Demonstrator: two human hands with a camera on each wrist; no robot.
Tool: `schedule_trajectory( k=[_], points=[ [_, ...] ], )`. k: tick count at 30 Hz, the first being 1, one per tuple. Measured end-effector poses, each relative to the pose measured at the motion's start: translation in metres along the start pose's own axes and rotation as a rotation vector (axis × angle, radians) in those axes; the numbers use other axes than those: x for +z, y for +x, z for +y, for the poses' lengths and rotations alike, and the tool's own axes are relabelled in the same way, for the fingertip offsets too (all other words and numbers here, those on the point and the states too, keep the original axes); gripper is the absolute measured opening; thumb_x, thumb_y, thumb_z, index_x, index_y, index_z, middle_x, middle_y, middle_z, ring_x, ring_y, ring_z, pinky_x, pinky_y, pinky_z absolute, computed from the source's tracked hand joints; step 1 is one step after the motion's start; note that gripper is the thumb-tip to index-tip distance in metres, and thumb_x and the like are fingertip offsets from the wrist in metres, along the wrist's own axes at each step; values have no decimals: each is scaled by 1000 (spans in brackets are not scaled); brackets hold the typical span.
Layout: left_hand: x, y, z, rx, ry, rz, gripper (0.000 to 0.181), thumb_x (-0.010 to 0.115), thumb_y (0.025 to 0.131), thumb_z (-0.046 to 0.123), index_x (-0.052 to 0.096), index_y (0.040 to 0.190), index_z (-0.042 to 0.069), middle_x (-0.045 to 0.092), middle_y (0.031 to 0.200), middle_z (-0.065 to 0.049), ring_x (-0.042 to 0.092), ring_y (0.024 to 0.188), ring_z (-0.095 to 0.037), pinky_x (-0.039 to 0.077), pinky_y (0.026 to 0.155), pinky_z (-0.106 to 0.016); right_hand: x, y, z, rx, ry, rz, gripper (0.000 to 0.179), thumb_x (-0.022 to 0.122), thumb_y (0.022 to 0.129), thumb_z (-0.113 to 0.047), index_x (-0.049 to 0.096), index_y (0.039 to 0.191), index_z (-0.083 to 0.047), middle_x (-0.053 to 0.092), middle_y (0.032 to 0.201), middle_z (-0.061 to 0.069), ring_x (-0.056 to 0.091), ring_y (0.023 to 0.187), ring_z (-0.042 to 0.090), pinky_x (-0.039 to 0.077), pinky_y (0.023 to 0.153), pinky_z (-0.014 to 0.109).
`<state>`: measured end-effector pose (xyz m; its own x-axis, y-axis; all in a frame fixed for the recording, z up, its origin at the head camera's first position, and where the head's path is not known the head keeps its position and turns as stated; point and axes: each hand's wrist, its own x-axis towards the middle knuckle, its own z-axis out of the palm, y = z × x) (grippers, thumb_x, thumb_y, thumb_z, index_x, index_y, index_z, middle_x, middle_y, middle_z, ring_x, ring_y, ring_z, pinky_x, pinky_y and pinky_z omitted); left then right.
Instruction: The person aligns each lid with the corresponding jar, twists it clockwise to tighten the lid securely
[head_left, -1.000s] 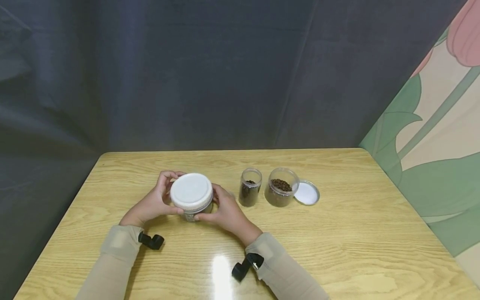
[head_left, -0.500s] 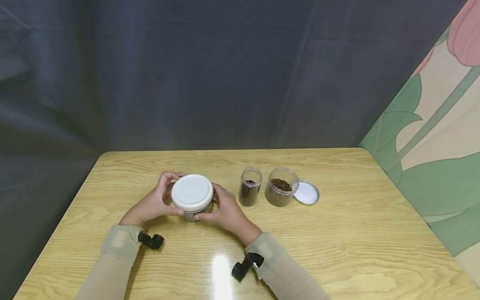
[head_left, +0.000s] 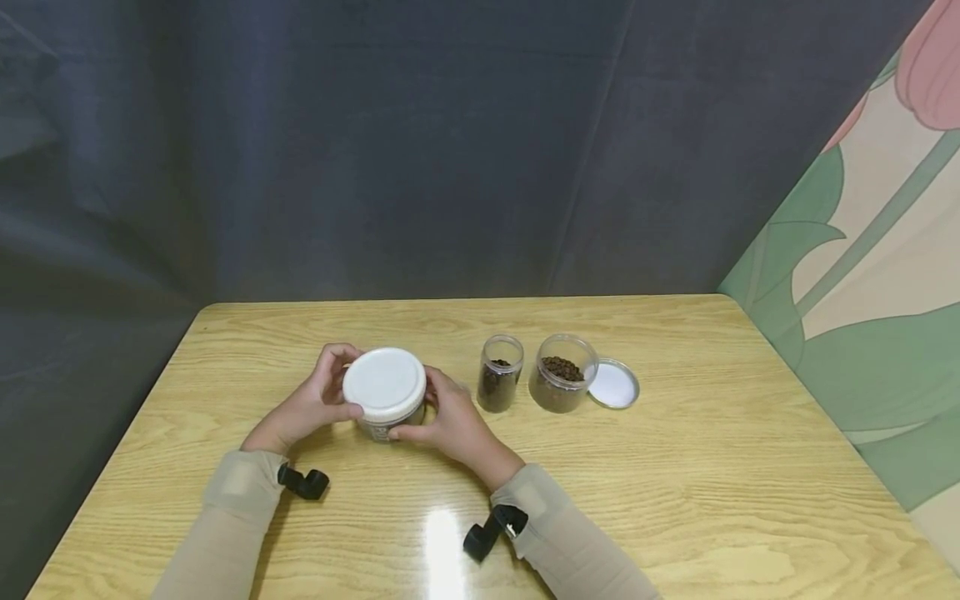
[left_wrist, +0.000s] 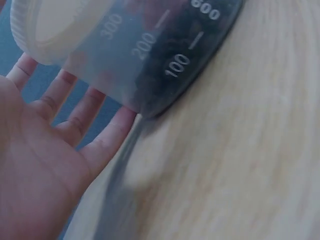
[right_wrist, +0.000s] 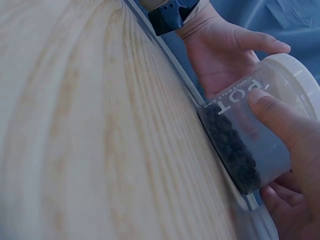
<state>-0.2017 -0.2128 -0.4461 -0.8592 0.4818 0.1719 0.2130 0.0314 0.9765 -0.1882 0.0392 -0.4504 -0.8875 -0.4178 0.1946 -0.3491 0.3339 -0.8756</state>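
Observation:
A clear plastic jar [head_left: 378, 431] with a white ribbed screw lid [head_left: 385, 383] stands left of centre on the table. Dark, bean-like pieces cover its bottom, best seen in the right wrist view, where the jar [right_wrist: 240, 107] reads "POT". My left hand [head_left: 309, 400] holds it from the left, thumb at the lid's rim; in the left wrist view its fingers [left_wrist: 85, 112] lie spread along the jar's wall. From the other side my right hand [head_left: 453, 425] grips the jar's body, thumb on the printed front and fingers behind, mostly hidden in the head view.
Right of the hands stand a narrow clear jar [head_left: 498, 387] and a wider clear jar [head_left: 557, 396], both uncovered with brown contents. A flat white lid [head_left: 614, 385] with a metal-coloured rim lies beside the wider one. A dark curtain [head_left: 450, 167] hangs behind the wooden table [head_left: 675, 467].
My left thumb has shifted up from the jar's side to the lid's rim. The jar has moved very slightly right; my right hand stays where it was.

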Motion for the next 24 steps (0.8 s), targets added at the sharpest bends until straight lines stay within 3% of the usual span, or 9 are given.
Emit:
schedule_trajectory(
  k=[11,18,24],
  points=[
    [1,-4,-10,2,-43,36,71,80,90,23,34,145,17,40,146,-3,43,133,-11,38,109,-15,0,0,-1,3,-16,4,93,96,70,-19,46,146,-1,57,142,14,57,129,24,46,108,24],
    [-1,-4,-19,42,-45,26,67,69,97,15,33,153,9,45,149,1,46,135,-10,40,109,-18,-1,-1,2,-1,-24,-5,93,95,71,-23,46,147,-3,56,142,13,59,127,23,47,107,25],
    [-5,-4,-21,29,-50,-9,73,67,100,30,26,159,15,41,152,-1,44,136,-10,41,108,-19,-2,0,3,-22,-37,-8,94,95,71,-27,46,148,-4,56,143,12,60,126,23,48,107,25]
  ],
)
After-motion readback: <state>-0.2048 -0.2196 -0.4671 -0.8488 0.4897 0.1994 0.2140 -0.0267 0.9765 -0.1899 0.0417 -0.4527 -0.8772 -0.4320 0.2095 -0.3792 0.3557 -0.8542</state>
